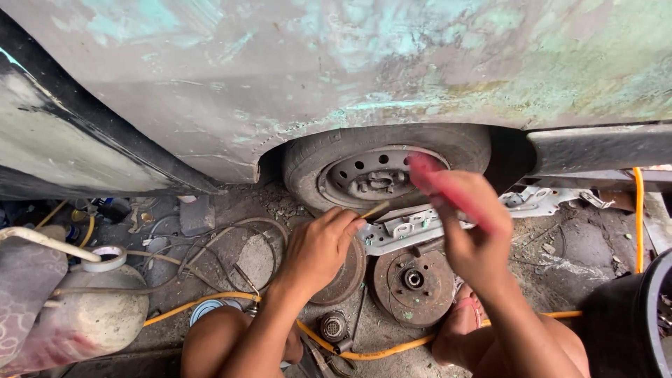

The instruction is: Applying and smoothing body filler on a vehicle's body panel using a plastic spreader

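Stick (376, 208): one, thin, pale wood, pinched in left hand (318, 248) fingertips, tip pointing to 2 o'clock, just below the wheel (381, 170). Right hand (467, 222) at 3 o'clock of it, smeared red, blurred; grip cannot be told. Counted: one wheel at 12 o'clock, two rusty discs (413, 283) at 6 o'clock, one yellow hose (364, 352).

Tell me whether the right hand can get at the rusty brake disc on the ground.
Probably yes: the right hand hovers just above the brake disc, with nothing between them, though it appears smeared with red material.
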